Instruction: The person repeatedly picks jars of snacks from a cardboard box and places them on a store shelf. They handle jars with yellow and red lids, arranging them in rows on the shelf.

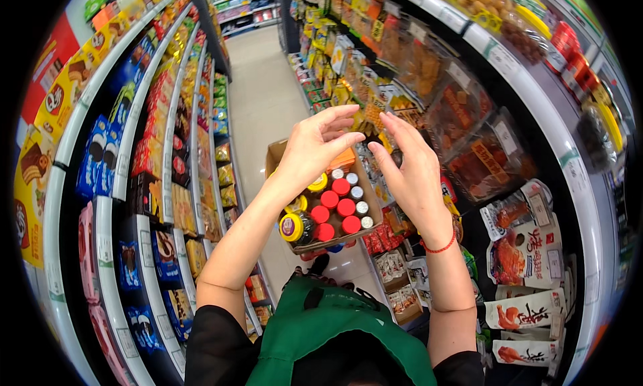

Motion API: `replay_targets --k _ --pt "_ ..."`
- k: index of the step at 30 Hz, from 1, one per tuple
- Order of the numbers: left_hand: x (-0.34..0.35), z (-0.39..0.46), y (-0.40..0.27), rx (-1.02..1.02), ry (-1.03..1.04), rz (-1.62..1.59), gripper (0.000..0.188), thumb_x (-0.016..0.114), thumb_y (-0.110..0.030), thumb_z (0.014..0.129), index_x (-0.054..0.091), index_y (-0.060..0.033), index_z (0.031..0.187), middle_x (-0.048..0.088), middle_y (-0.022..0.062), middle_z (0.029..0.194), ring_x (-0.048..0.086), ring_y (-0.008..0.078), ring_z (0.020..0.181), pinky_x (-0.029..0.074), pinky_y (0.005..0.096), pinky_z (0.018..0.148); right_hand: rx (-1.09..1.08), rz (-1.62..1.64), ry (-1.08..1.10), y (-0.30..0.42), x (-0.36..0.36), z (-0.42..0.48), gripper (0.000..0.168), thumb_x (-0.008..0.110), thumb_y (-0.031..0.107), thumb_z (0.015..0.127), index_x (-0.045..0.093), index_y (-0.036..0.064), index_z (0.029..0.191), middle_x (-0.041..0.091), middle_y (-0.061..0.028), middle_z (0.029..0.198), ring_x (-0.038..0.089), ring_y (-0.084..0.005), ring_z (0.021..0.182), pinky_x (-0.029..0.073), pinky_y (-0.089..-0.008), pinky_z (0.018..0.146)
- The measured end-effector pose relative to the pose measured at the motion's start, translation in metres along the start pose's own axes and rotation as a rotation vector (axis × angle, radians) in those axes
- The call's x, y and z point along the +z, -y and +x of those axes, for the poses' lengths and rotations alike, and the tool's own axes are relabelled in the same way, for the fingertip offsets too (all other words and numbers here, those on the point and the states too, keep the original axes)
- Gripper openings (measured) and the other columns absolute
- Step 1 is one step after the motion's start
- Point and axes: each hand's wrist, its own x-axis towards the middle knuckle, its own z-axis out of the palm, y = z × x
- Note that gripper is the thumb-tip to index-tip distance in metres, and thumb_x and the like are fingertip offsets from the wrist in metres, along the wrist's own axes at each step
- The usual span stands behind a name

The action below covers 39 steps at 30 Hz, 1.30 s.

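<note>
Both my hands are raised above an open cardboard box, palms facing each other with a gap between them. My left hand has bent, parted fingers and holds nothing. Across from it, my right hand is likewise bare, with a red cord around the wrist. Down in the box stand several red-capped jars, a column of silver-capped bottles and yellow-lidded jars, one with dark contents. Orange packs sit at the box's far end, partly behind my left hand.
Snack shelves with packaged biscuits line the left. On the right, bagged snacks hang beneath a shelf edge, with plastic jars above it. The tiled aisle floor runs between them, away from me. My green apron is below.
</note>
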Motion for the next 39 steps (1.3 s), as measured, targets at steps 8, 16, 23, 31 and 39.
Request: replay_targets --k 8,16,23,31,39 --pt "-0.046 -0.042 0.075 -0.218 -0.192 0.057 0.047 0.070 -0.008 0.091 0.056 0.0008 0.135 0.065 0.0178 0.125 0.066 0.0211 0.112 0.053 0.0336 0.098 0.013 0.145 0.180 -0.017 0.085 -0.009 0.042 0.068 0.013 0.090 0.057 -0.005 0.126 0.061 -0.0265 0.125 0.060 -0.0409 0.116 0.049 -0.0437 0.098" --pt "-0.074 -0.091 0.175 -0.338 -0.393 0.160 0.050 0.077 -0.012 0.084 0.062 -0.0063 0.131 0.071 0.0174 0.112 0.072 0.0195 0.089 0.057 0.0321 0.080 0.096 0.208 0.409 -0.044 0.170 -0.033 0.044 0.070 0.015 0.088 0.058 -0.005 0.126 0.063 -0.0255 0.122 0.061 -0.0401 0.112 0.050 -0.0445 0.096" --pt "-0.080 -0.114 0.222 -0.533 -0.430 0.360 0.055 0.073 -0.006 0.085 0.057 -0.0069 0.137 0.066 0.0174 0.123 0.070 0.0210 0.102 0.057 0.0315 0.084 0.220 0.220 0.620 -0.064 0.231 -0.058 0.056 0.074 0.021 0.085 0.054 -0.004 0.131 0.061 -0.0264 0.126 0.060 -0.0403 0.115 0.049 -0.0457 0.097" --pt "-0.080 -0.120 0.262 -0.580 -0.453 0.425 0.053 0.069 0.000 0.085 0.057 -0.0046 0.136 0.064 0.0166 0.125 0.067 0.0250 0.109 0.058 0.0338 0.088 0.297 0.193 0.746 -0.079 0.284 -0.086 0.085 0.081 0.027 0.078 0.037 -0.005 0.145 0.054 -0.0285 0.134 0.054 -0.0400 0.124 0.047 -0.0452 0.102" --pt "-0.078 -0.121 0.277 -0.561 -0.462 0.469 0.053 0.066 0.002 0.084 0.057 -0.0036 0.136 0.063 0.0168 0.124 0.067 0.0262 0.108 0.058 0.0334 0.085 0.337 0.250 0.699 -0.077 0.309 -0.096 0.104 0.086 0.025 0.070 0.026 -0.004 0.149 0.053 -0.0309 0.130 0.054 -0.0438 0.121 0.048 -0.0462 0.100"
